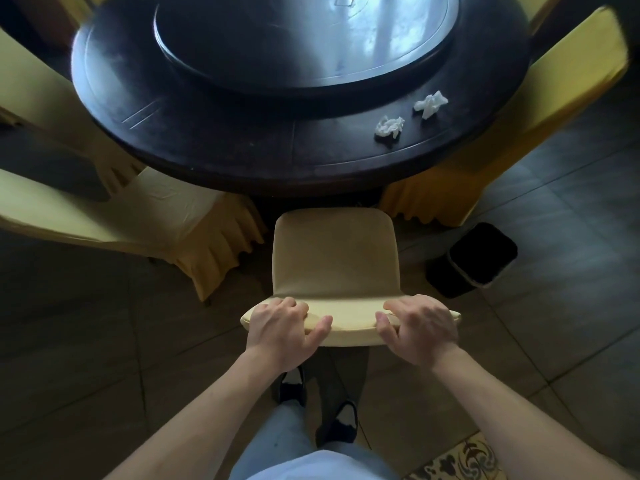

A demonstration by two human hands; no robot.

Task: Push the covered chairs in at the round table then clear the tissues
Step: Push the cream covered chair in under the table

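A cream-covered chair (334, 251) stands in front of me, its seat front just short of the dark round table (214, 147). My left hand (284, 329) grips the left part of the chair's top rail, fingers over the front and thumb behind. My right hand (420, 327) grips the right part of the rail the same way. Two crumpled white tissues lie on the table's near right rim: one tissue (389, 126) closer to me, the other tissue (430, 103) further right.
A glass turntable (304, 39) fills the table's middle. More yellow-covered chairs stand at the left (114, 216), far left (41, 98) and right (540, 109). A black waste bin (474, 258) sits on the tiled floor right of my chair.
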